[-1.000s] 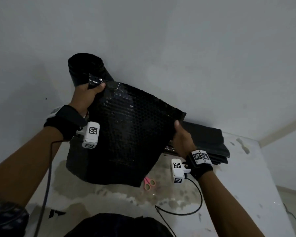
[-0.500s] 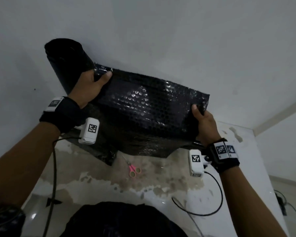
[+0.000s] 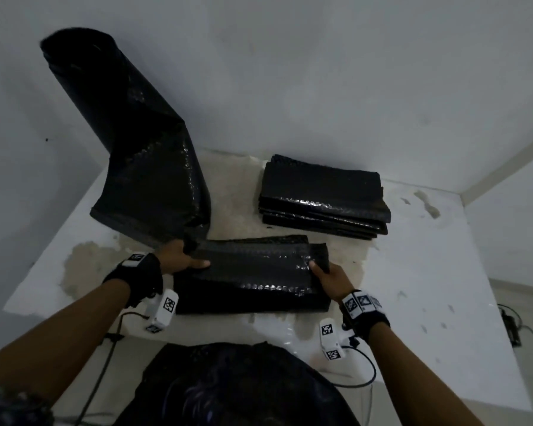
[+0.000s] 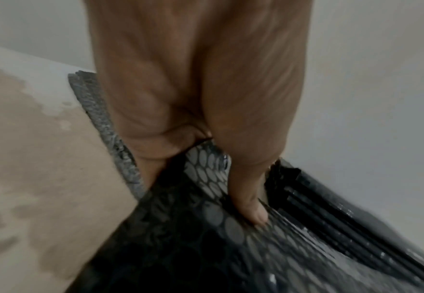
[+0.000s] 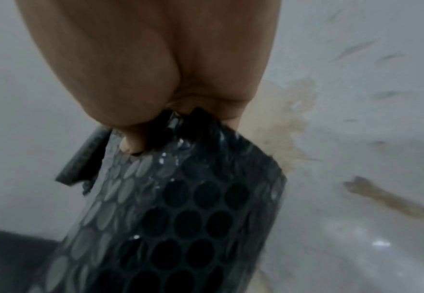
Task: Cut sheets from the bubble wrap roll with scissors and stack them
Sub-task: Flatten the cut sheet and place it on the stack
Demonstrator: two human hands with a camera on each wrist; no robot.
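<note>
Table: white top with worn beige patches; it carries all the things.
Bubble wrap roll: black, tall, it stands tilted at the far left of the table; I judge it light for its size but bulky and easy to tip; its loose end runs down to the folded part in front.
Stack: cut black sheets, piled flat at the far right, apart from the roll.
Folded sheet: it lies on the table between the two hands, doubled over; soft, springy, smooth film, so it probably slips and unfolds if released; best to hold it at the two short ends, at the corners.
Left hand: thumb lies on top of the sheet's left end, fingers under; it grips the wrap where it meets the roll.
Right hand: it pinches the right end, thumb above, fingers curled round the edge.
Scissors: not visible; maybe covered by the sheet, I cannot tell.
</note>
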